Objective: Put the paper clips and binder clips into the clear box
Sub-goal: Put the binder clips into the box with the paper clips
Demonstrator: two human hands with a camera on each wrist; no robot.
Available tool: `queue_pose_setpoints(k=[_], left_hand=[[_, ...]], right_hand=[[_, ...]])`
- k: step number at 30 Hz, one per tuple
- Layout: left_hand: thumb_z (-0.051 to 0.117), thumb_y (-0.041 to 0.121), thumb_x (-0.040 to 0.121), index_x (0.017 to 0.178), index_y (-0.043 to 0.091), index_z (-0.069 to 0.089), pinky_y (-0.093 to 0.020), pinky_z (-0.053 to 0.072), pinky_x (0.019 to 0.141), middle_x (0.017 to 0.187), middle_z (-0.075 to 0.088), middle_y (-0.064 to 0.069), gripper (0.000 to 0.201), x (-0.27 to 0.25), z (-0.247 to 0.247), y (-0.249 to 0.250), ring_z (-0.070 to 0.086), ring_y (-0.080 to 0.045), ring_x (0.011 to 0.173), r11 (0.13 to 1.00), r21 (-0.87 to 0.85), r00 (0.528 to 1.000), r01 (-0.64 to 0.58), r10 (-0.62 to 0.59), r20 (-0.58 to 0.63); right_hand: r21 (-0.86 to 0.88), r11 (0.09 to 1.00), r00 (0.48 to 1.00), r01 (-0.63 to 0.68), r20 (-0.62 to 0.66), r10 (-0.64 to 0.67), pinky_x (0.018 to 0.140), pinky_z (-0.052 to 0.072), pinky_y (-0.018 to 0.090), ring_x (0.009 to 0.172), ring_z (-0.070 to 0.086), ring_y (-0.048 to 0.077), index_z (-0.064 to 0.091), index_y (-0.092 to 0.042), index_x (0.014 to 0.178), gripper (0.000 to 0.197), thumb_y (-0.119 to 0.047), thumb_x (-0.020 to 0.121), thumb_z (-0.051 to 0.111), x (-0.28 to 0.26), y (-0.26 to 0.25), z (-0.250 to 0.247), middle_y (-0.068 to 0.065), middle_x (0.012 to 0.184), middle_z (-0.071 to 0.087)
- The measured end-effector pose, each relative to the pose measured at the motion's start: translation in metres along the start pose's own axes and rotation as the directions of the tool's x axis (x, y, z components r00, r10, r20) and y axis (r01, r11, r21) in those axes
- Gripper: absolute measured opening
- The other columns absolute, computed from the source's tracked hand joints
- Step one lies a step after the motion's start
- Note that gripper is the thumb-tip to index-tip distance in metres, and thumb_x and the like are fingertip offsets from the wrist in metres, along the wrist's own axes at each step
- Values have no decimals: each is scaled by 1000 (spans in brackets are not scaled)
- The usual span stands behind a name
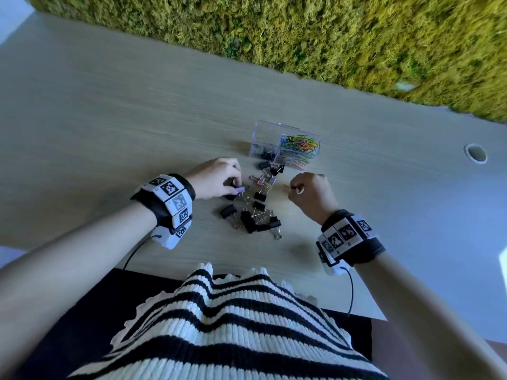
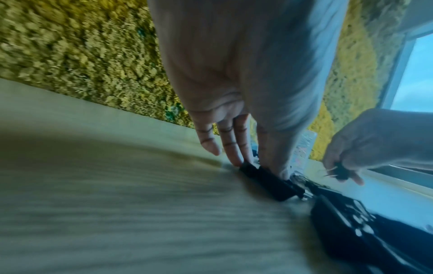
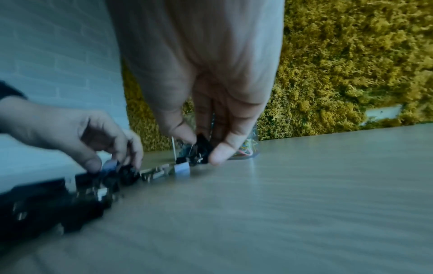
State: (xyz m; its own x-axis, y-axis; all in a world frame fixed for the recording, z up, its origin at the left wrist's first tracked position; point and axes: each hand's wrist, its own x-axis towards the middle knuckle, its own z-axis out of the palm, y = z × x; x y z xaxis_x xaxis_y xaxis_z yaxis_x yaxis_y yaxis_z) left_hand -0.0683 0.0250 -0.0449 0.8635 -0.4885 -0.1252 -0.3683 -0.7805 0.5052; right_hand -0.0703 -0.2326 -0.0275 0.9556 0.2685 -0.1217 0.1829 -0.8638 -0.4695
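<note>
- Head view: clear box sits open-topped on the light wood table, past both hands. It has two compartments: one packed with multicolour paper clips, the other with a few black binder clips.
- Loose binder clips lie scattered between the hands, just short of the box: mostly black with metal wire handles, plus a pink one and a lilac one.
- Left hand is down on the pile, fingers curled, tips at the lilac clip and a black one next to it.
- Right hand is curled like a fist above the table (contents hidden here).
- Left wrist view: left fingers press and pinch a black binder clip flat on the table; the right hand further off holds a small black clip.
- Right wrist view (blurry): thumb and fingers pinch a black binder clip, wire handles sticking out, just above the table; box of coloured clips right behind it.
- Moss wall backs the table.
</note>
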Motion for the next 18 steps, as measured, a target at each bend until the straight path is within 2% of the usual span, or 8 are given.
queue_pose_setpoints(k=[3, 7, 9, 11, 12, 13, 16, 18], left_hand=[[72, 30, 77, 79, 14, 66, -36, 46, 79, 99, 59, 5, 17, -2, -1, -7, 56, -17, 88, 997, -43, 998, 58, -59, -22], [74, 26, 76, 75, 18, 62, -34, 45, 81, 97, 62, 5, 15, -2, -3, -12, 57, -15, 88, 984, -122, 990, 129, -136, -46], [76, 22, 74, 76, 17, 63, -38, 49, 81, 93, 65, 3, 14, -1, -3, -13, 60, -16, 84, 971, -177, 984, 158, -170, -55], [77, 20, 72, 77, 14, 66, -40, 51, 78, 86, 69, 1, 14, 0, -3, -13, 62, -17, 80, 954, -232, 975, 187, -209, -73], [78, 19, 72, 77, 13, 66, -40, 52, 77, 83, 70, -1, 14, -1, -3, -12, 63, -18, 79, 944, -264, 971, 198, -226, -81], [78, 18, 72, 78, 12, 67, -39, 53, 76, 81, 70, -1, 14, -1, -4, -11, 64, -19, 78, 935, -294, 968, 200, -236, -91], [78, 15, 72, 77, 9, 67, -35, 54, 72, 79, 70, -1, 14, -3, -6, -7, 65, -19, 75, 920, -339, 963, 195, -246, -113], [78, 16, 73, 76, 8, 67, -23, 51, 65, 77, 70, -2, 14, -4, -9, -6, 63, -16, 70, 911, -370, 957, 182, -251, -145]], right_hand=[[84, 994, 985, 68, -161, -54, 61, 54, 43, 65, 62, 36, 66, 3, 68, 5, 1, 69, 62, 5, -5, -9, 19, 69, 67], [210, 956, 925, 206, -359, -120, 65, 56, 29, 69, 66, 20, 72, -6, 81, 9, 0, 75, 68, 17, -27, -33, 9, 82, 71], [174, 954, 890, 244, -430, -149, 68, 52, 30, 78, 62, 19, 73, -9, 84, 11, -4, 74, 70, 26, -40, -43, -1, 81, 70], [164, 952, 866, 260, -475, -155, 72, 48, 33, 84, 58, 23, 72, -11, 82, 12, -5, 71, 71, 38, -51, -45, -20, 74, 57], [161, 951, 861, 263, -484, -156, 74, 48, 36, 85, 56, 25, 71, -11, 80, 12, -6, 70, 71, 45, -56, -45, -23, 72, 50], [148, 955, 862, 257, -481, -157, 75, 47, 39, 86, 54, 24, 70, -12, 78, 10, -7, 70, 71, 52, -59, -43, -22, 71, 49], [55, 978, 897, 200, -412, -160, 76, 45, 42, 90, 50, 24, 70, -14, 80, 8, -13, 72, 72, 70, -61, -34, -4, 78, 65], [17, 981, 902, 194, -396, -171, 76, 45, 40, 91, 49, 26, 72, -15, 87, 15, -17, 72, 72, 73, -59, -30, 0, 84, 69]])
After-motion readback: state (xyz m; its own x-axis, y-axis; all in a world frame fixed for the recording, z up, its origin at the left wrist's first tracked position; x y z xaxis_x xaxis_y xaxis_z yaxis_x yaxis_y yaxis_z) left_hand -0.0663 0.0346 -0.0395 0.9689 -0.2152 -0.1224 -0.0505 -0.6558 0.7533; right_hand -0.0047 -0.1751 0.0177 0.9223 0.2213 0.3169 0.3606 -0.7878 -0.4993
